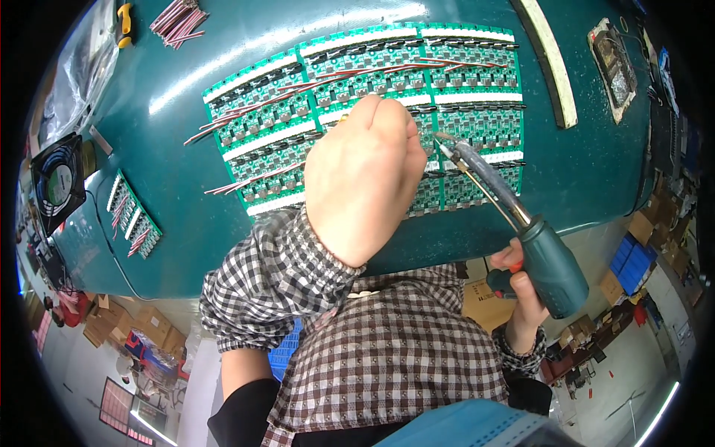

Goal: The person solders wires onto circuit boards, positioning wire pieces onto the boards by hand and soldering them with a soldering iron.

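Observation:
My left hand (365,175) is closed, knuckles up, over the middle of several green circuit board panels (480,130) lying in rows on the table. Its fingertips are hidden beneath it, so what they pinch cannot be made out. In my right hand (527,302) is a green-handled soldering gun (553,264), with its long metal barrel tilted toward the boards. The soldering tip (445,149) is just right of my left hand, close to the boards; whether it touches them is unclear. Thin red and white wires (350,73) lie across the upper rows.
On the dark green table (596,179), a bundle of wires (177,21) and a yellow-handled tool (124,26) lie far left. A small wired board (134,216) and a black fan (58,186) are at left. A pale strip (547,63) and a dirty tray (613,71) lie right.

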A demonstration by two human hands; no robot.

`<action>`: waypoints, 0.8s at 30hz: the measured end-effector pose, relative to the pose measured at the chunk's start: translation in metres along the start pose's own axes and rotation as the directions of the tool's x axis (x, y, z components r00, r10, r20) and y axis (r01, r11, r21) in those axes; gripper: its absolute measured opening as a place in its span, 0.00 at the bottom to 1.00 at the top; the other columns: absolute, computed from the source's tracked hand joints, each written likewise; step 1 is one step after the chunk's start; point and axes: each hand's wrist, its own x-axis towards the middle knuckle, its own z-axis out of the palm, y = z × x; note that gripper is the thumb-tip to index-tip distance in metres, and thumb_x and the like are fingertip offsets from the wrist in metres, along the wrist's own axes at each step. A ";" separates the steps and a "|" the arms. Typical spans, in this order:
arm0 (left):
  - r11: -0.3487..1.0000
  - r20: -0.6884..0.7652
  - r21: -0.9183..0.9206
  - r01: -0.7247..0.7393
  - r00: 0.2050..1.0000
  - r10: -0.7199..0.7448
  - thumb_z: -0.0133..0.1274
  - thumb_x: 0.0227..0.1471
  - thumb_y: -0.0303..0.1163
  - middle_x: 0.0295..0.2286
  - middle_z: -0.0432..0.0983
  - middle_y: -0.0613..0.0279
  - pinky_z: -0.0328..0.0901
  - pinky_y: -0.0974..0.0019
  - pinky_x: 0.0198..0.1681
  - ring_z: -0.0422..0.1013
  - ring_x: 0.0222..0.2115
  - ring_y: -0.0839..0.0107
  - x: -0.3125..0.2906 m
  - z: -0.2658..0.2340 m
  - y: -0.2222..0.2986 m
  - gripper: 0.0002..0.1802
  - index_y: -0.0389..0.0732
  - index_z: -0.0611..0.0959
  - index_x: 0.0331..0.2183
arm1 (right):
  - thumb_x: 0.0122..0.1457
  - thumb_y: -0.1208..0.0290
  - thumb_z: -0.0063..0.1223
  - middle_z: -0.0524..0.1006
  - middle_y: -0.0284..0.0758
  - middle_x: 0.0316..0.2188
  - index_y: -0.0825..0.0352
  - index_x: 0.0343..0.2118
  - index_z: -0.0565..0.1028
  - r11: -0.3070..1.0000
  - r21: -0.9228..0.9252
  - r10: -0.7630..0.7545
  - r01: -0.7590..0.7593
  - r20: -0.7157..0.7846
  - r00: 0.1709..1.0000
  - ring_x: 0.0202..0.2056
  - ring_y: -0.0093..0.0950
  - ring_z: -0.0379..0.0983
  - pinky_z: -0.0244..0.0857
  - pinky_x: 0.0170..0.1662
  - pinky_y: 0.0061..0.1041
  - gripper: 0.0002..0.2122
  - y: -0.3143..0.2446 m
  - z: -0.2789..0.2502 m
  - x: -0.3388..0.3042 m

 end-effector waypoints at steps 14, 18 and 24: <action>1.000 -0.010 -0.005 -0.026 1.000 0.025 0.54 0.39 0.25 0.22 0.68 0.56 0.65 0.61 0.23 0.69 0.22 0.58 0.000 0.001 0.000 0.06 0.38 0.72 0.23 | 0.43 0.67 0.67 0.76 0.39 0.28 0.77 0.46 0.65 0.995 -0.004 0.096 -0.096 0.007 0.995 0.31 0.28 0.75 0.70 0.37 0.27 0.29 0.006 -0.008 -0.003; 1.000 -0.027 0.004 0.002 1.000 -0.002 0.56 0.38 0.22 0.20 0.67 0.62 0.62 0.66 0.22 0.67 0.20 0.67 -0.001 0.002 0.001 0.08 0.39 0.72 0.24 | 0.43 0.66 0.67 0.77 0.39 0.26 0.76 0.44 0.66 0.996 -0.032 0.085 -0.085 0.001 0.996 0.30 0.26 0.75 0.69 0.36 0.25 0.29 0.007 -0.006 -0.003; 1.000 -0.030 -0.006 -0.003 1.000 0.002 0.56 0.38 0.22 0.20 0.67 0.62 0.62 0.66 0.22 0.67 0.19 0.67 -0.001 0.002 0.001 0.08 0.40 0.73 0.24 | 0.43 0.64 0.66 0.78 0.37 0.24 0.76 0.41 0.69 0.995 -0.091 0.048 -0.047 0.003 0.999 0.28 0.24 0.75 0.69 0.35 0.22 0.26 0.009 -0.006 -0.001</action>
